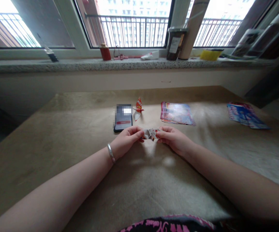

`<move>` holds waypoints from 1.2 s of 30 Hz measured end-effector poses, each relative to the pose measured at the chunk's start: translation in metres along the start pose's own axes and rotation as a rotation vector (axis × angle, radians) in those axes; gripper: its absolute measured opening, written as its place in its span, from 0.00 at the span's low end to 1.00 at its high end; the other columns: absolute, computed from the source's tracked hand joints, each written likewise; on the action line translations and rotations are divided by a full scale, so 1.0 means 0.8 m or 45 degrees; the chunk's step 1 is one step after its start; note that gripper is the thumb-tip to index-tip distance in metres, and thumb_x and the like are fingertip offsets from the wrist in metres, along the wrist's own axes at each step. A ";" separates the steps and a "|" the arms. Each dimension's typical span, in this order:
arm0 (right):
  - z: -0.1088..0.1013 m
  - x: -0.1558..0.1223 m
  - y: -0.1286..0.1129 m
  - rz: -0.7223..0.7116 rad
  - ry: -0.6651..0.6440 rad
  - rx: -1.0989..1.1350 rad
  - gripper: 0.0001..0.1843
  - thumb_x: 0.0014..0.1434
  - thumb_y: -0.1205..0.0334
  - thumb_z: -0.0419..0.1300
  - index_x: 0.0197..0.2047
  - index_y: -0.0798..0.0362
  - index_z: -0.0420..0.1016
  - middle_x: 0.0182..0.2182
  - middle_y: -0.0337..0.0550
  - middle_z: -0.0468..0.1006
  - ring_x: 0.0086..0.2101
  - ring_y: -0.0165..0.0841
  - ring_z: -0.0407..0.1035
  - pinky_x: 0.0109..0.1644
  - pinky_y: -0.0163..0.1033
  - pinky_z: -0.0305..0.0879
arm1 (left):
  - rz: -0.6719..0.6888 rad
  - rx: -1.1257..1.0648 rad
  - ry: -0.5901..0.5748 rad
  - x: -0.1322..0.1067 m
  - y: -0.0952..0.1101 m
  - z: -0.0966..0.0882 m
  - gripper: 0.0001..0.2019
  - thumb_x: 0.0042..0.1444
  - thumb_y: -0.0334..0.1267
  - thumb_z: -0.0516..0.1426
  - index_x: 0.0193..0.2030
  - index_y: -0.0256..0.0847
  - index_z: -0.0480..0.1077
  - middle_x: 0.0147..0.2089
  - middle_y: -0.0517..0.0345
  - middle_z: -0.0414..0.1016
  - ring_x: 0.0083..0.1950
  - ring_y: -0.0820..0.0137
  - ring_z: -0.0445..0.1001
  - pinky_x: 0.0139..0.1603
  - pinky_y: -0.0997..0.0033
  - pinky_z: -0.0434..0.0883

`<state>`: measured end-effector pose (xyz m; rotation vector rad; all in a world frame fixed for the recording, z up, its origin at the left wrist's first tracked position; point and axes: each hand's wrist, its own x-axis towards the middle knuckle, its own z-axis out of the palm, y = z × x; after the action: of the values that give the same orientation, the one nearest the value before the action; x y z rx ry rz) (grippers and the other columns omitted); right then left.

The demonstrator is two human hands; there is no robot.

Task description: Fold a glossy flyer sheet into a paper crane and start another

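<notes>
Pinched a small crumpled wrapper [151,134], pale with bits of red, between left hand [129,137] and right hand [174,138], with 1 end in each. Closed left fingers [138,133] on its left end, thumb uppermost, and right fingers [163,132] on its right end in much the same way, with only the wrapper between the tips on both sides. Showed its twisted middle in the short gap between the 2 hands. Held it at the central part of the desk [44,145], in from the far edge; could not tell lifted from touching.

Wore a silvery bracelet [111,153] on the left wrist. Had a phone [123,118] lying just beyond left hand, between it and the desk's far edge, with its screen partly blurred out. Saw, just beside the phone on its right, an orange wrapped item [139,105] with a pale tail toward the near edge, between the crumpled wrapper and the far edge.

Saw overlapping pink-edged sheets [178,113] beyond right hand, near the right half of the far edge, and blue sheets [247,115] toward the far right corner, well apart from both hands. Made out past the far edge a speckled windowsill [76,65] bearing a red container [105,52], a lidded jar [174,45] beside a tall tube [193,29], and a yellow roll [210,54].
</notes>
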<state>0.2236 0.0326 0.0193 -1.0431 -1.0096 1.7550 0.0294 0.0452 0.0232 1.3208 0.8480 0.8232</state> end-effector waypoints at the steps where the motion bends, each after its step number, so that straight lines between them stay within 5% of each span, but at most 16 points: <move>1: 0.000 0.000 0.000 0.002 -0.001 0.007 0.15 0.36 0.57 0.70 0.22 0.56 0.70 0.22 0.35 0.72 0.25 0.23 0.62 0.31 0.31 0.57 | -0.002 -0.016 0.000 0.000 0.000 0.000 0.17 0.45 0.50 0.62 0.28 0.35 0.67 0.28 0.59 0.72 0.30 0.76 0.68 0.36 0.75 0.66; 15: 0.007 -0.002 0.007 -0.086 0.109 -0.492 0.18 0.43 0.49 0.65 0.31 0.54 0.72 0.21 0.35 0.71 0.21 0.25 0.61 0.25 0.32 0.50 | 0.007 0.463 0.123 -0.002 0.000 0.002 0.15 0.46 0.45 0.61 0.34 0.35 0.72 0.29 0.57 0.73 0.30 0.73 0.69 0.32 0.74 0.64; 21: 0.004 -0.005 0.005 -0.072 0.052 -0.335 0.17 0.40 0.49 0.68 0.25 0.54 0.71 0.21 0.36 0.71 0.22 0.26 0.60 0.27 0.34 0.51 | 0.014 0.293 0.014 -0.001 0.002 -0.002 0.14 0.46 0.45 0.62 0.25 0.35 0.69 0.28 0.58 0.73 0.32 0.72 0.68 0.37 0.72 0.63; 36: 0.000 -0.002 0.003 -0.015 -0.062 -0.056 0.18 0.36 0.54 0.70 0.20 0.55 0.65 0.18 0.33 0.68 0.21 0.24 0.58 0.27 0.33 0.47 | -0.126 -0.100 -0.065 -0.001 0.002 -0.005 0.15 0.42 0.43 0.65 0.25 0.34 0.67 0.27 0.57 0.72 0.30 0.73 0.69 0.33 0.73 0.64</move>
<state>0.2235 0.0304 0.0172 -1.0241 -1.0867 1.7627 0.0250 0.0464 0.0244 1.2167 0.8261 0.7349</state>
